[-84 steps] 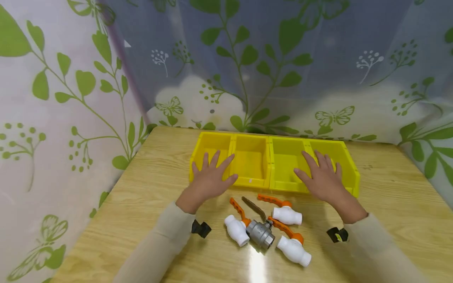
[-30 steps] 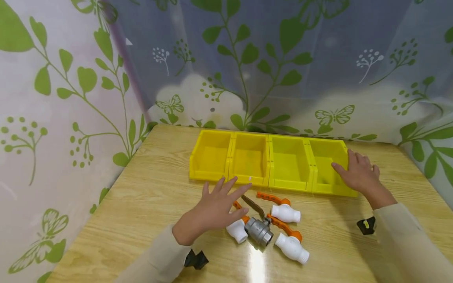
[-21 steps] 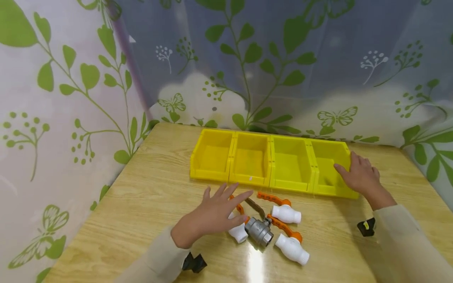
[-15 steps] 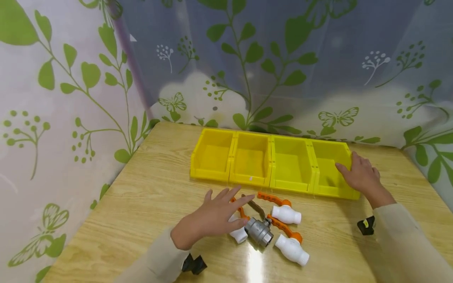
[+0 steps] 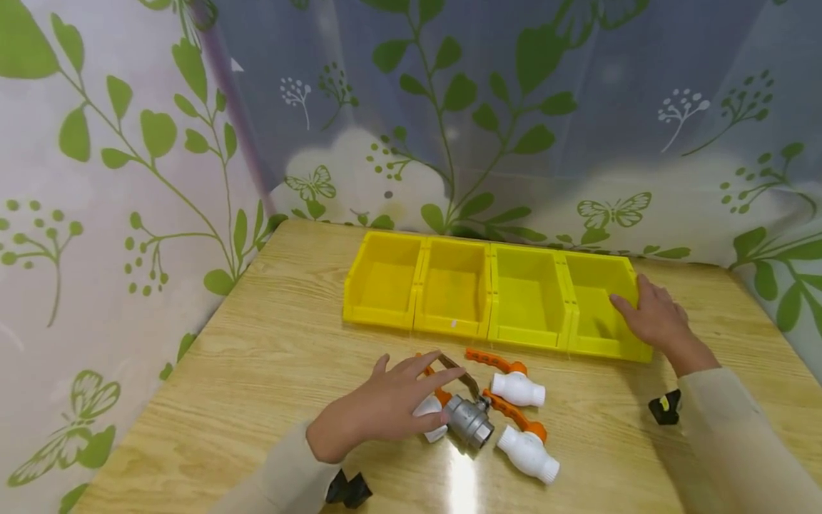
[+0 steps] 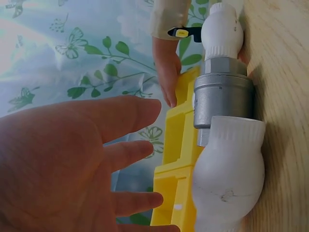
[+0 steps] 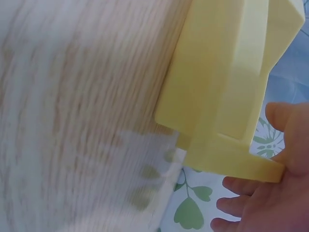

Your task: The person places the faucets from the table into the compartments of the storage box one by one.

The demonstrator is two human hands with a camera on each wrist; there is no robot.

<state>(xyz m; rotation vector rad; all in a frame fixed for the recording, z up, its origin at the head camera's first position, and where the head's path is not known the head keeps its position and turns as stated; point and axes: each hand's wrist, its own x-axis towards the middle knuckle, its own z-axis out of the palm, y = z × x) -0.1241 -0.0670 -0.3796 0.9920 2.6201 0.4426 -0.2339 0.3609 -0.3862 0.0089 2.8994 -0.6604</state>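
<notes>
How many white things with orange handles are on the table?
3. One white valve is partly hidden by the left hand; the second valve is nearest the yellow bins; the third valve is nearest the person. The hand could hide more.

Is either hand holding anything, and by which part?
The right hand holds the rightmost yellow bin by its outer side wall, thumb inside, fingers outside; the left hand holds nothing.

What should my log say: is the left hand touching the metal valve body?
Apart: the left wrist view shows yellow bins through a gap between left hand and valve body.
</notes>
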